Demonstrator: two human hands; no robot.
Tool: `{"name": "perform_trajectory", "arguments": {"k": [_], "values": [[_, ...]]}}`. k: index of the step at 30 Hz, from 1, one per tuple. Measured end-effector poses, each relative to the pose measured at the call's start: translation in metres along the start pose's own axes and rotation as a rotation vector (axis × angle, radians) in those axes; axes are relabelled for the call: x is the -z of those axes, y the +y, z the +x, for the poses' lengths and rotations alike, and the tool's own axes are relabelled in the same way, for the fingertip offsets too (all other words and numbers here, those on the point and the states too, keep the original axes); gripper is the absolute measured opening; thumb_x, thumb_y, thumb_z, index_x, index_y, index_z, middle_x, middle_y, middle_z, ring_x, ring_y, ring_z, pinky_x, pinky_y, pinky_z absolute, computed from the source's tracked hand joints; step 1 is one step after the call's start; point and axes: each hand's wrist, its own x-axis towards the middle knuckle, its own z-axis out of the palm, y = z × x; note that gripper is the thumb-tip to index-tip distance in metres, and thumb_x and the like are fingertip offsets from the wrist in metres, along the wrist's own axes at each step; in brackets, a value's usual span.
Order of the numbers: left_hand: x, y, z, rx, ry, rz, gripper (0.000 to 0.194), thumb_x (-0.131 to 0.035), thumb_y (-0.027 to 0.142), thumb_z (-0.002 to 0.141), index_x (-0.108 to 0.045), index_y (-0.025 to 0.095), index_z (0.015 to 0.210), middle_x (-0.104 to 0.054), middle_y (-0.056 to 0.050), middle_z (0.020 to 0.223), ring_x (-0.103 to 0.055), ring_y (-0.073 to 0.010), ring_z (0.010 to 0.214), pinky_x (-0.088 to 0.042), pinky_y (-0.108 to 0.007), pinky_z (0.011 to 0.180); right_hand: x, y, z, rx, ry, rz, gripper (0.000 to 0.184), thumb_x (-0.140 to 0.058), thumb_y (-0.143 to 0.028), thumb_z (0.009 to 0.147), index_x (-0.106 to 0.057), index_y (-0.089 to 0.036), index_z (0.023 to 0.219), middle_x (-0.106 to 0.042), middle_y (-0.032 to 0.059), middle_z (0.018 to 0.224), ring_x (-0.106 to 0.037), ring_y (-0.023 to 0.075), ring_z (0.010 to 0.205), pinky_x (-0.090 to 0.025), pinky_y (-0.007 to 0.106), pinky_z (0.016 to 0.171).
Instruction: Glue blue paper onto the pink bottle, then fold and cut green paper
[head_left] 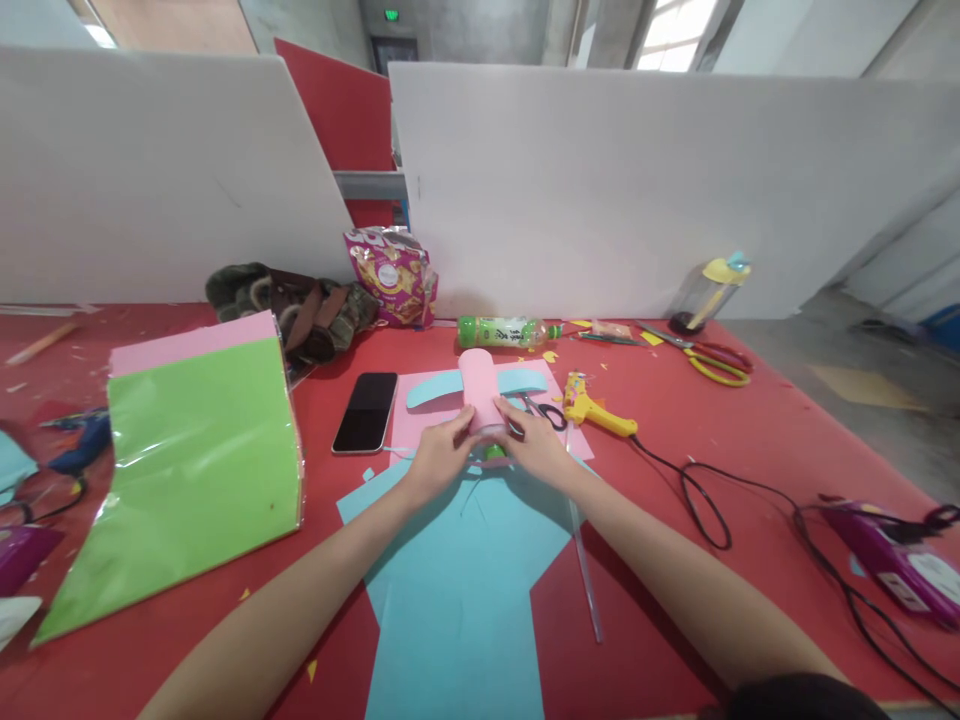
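Observation:
My left hand [442, 450] and my right hand [538, 440] hold a pink paper-wrapped tube [480, 385] between them, fingers closed on its near end. That end looks clear, and a round green part [495, 452], perhaps a bottle cap, shows below it. A light blue paper strip [436, 388] sticks out to the left of the tube, and another blue strip [523, 380] to the right. Beneath lies a pink sheet [409, 425], with light blue paper sheets [457, 580] nearer me. Small scissors [551, 413] lie just beyond my right hand, partly hidden by it.
To the right are a yellow glue gun [596, 408], its black cord, a clear glue stick [587, 575], red-and-yellow scissors [712, 362] and a purple power strip [892, 560]. Leftward lie a phone [365, 412] and green paper [195, 460]. Behind are a green-labelled bottle [502, 332] and snack bag [394, 275].

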Motion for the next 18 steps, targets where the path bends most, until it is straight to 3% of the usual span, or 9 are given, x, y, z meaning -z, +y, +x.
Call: {"name": "perform_trajectory", "arguments": {"k": [5,11,16,18], "values": [[0.003,-0.008,0.009,-0.044,0.0,0.003,0.05,-0.04,0.03,0.078,-0.04,0.004,0.121,-0.05,-0.014,0.119,-0.051,-0.0214,0.104,-0.04,-0.032,0.087,0.002,0.001,0.008,0.003,-0.018,-0.025,0.05,-0.046,-0.025,0.076,-0.037,-0.018,0.125,-0.04,0.0073,0.13,-0.035,0.02,0.12,-0.026,0.039,0.1],[0.012,-0.016,0.006,-0.099,-0.042,0.046,0.044,-0.03,0.029,0.082,-0.041,0.006,0.118,-0.048,-0.013,0.122,-0.044,-0.0166,0.112,-0.035,-0.029,0.093,0.006,0.005,0.007,0.032,-0.068,-0.058,0.052,-0.044,-0.035,0.078,-0.032,-0.021,0.127,-0.039,0.0068,0.131,-0.032,0.0213,0.121,-0.027,0.04,0.099],[0.031,-0.011,0.001,-0.094,-0.123,0.199,0.041,-0.028,0.019,0.08,-0.031,0.008,0.119,-0.051,-0.014,0.117,-0.048,-0.015,0.107,-0.041,-0.028,0.086,0.012,0.005,-0.002,0.254,0.148,-0.239,0.037,-0.037,-0.031,0.082,-0.04,-0.017,0.117,-0.048,0.0107,0.118,-0.043,0.0199,0.111,-0.036,0.037,0.091],[0.043,-0.006,-0.003,-0.09,-0.181,0.3,0.037,-0.03,0.019,0.078,-0.037,0.011,0.114,-0.053,-0.013,0.112,-0.052,-0.0185,0.101,-0.042,-0.031,0.082,0.015,0.003,-0.009,0.341,0.207,-0.303,0.031,-0.037,-0.027,0.082,-0.044,-0.016,0.11,-0.051,0.0122,0.111,-0.044,0.0222,0.106,-0.036,0.04,0.088]]}}
